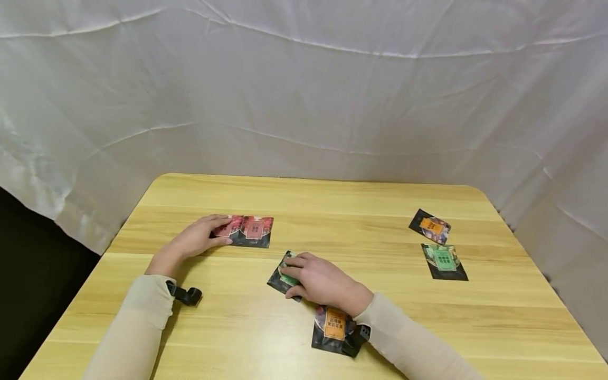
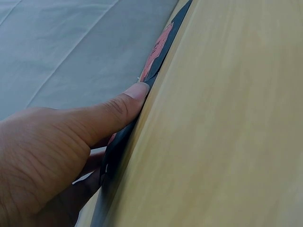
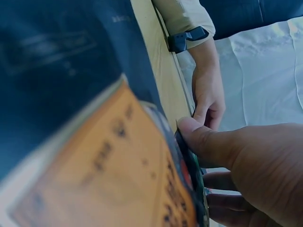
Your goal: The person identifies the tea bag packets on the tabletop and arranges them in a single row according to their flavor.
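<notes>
Two black-and-red sachets lie side by side on the table at left. My left hand holds the left red sachet, thumb at its near edge and fingers over its far part; the right red sachet lies flush against it. In the left wrist view, the thumb presses the black border. My right hand grips a tilted black-and-green sachet at mid-table, fingers across its top and thumb at its near side. Below that wrist lies an orange-labelled sachet, which looms large in the right wrist view.
At right on the wooden table lie another orange-labelled sachet, turned askew, and a second green sachet just nearer. A pale curtain hangs behind the table and along its sides.
</notes>
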Demonstrator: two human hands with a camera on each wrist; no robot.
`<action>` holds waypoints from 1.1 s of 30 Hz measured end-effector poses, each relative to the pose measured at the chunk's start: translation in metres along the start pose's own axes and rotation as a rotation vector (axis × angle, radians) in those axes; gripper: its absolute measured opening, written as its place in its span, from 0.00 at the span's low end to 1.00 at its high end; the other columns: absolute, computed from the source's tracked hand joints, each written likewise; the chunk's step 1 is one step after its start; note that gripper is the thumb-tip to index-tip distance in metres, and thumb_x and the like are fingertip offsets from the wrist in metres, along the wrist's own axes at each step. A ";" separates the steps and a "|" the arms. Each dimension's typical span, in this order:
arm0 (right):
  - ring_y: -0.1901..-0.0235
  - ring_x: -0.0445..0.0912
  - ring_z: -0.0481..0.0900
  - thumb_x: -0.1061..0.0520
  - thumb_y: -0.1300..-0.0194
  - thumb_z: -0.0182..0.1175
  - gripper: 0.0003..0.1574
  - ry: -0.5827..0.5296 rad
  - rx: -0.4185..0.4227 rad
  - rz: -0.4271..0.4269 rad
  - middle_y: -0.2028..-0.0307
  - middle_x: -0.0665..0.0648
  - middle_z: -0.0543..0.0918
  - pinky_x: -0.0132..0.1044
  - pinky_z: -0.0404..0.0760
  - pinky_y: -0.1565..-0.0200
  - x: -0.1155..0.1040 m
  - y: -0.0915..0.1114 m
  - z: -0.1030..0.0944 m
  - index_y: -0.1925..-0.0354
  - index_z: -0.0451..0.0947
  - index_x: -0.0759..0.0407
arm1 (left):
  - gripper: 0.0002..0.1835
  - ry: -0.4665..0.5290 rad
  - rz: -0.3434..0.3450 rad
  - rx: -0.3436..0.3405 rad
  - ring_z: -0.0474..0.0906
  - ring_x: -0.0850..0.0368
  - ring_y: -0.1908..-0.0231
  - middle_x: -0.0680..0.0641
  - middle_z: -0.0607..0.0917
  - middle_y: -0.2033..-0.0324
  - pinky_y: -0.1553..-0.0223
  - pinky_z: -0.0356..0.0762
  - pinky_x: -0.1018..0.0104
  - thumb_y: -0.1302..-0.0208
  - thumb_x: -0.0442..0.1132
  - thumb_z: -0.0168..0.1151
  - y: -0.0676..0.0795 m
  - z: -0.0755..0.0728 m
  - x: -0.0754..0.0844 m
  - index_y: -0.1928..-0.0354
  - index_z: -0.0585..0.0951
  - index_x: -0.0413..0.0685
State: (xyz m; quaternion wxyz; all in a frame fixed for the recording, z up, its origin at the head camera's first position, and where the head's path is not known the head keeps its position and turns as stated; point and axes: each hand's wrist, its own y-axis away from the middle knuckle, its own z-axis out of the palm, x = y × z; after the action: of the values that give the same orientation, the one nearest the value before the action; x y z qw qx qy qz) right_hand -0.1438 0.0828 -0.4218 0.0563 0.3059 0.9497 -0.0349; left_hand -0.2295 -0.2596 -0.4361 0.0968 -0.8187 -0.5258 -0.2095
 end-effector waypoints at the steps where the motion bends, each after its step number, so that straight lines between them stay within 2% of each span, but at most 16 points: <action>1: 0.36 0.52 0.70 0.36 0.31 0.55 0.37 0.003 -0.001 -0.005 0.35 0.58 0.72 0.42 0.69 0.35 0.000 0.000 0.000 0.34 0.73 0.55 | 0.37 0.000 -0.001 0.000 0.57 0.30 0.33 0.31 0.65 0.32 0.34 0.55 0.35 0.33 0.55 0.61 0.000 0.000 0.000 0.28 0.66 0.42; 11: 0.37 0.52 0.72 0.43 0.28 0.56 0.31 0.079 0.011 0.006 0.37 0.58 0.75 0.43 0.68 0.35 0.002 0.001 -0.002 0.35 0.73 0.58 | 0.38 0.008 -0.012 -0.004 0.57 0.30 0.33 0.32 0.64 0.32 0.34 0.55 0.35 0.33 0.55 0.61 0.000 0.001 0.000 0.28 0.66 0.42; 18: 0.35 0.53 0.69 0.45 0.28 0.56 0.30 -0.047 -0.014 0.035 0.35 0.57 0.73 0.43 0.68 0.35 0.007 0.002 -0.004 0.33 0.71 0.57 | 0.37 0.000 0.006 -0.005 0.57 0.30 0.33 0.31 0.65 0.33 0.34 0.55 0.35 0.33 0.54 0.61 -0.001 0.001 0.000 0.29 0.66 0.41; 27: 0.36 0.50 0.71 0.44 0.28 0.56 0.28 -0.095 -0.006 0.033 0.37 0.55 0.74 0.42 0.70 0.36 0.017 -0.002 -0.001 0.35 0.74 0.54 | 0.37 -0.002 0.013 -0.001 0.58 0.30 0.33 0.31 0.65 0.33 0.34 0.56 0.36 0.33 0.53 0.62 0.000 0.002 -0.002 0.29 0.66 0.41; 33: 0.36 0.49 0.70 0.44 0.29 0.58 0.28 -0.170 -0.018 0.050 0.36 0.55 0.74 0.42 0.69 0.36 0.027 -0.007 -0.003 0.36 0.76 0.54 | 0.37 0.003 0.009 0.005 0.58 0.30 0.33 0.31 0.65 0.33 0.34 0.55 0.36 0.33 0.53 0.62 0.000 0.001 -0.002 0.29 0.66 0.41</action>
State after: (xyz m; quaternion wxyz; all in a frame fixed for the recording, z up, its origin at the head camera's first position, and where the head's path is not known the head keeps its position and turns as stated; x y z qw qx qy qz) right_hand -0.1702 0.0927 -0.4217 0.1401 0.3250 0.9339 -0.0509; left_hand -0.2302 -0.2604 -0.4379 0.1008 -0.8203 -0.5227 -0.2090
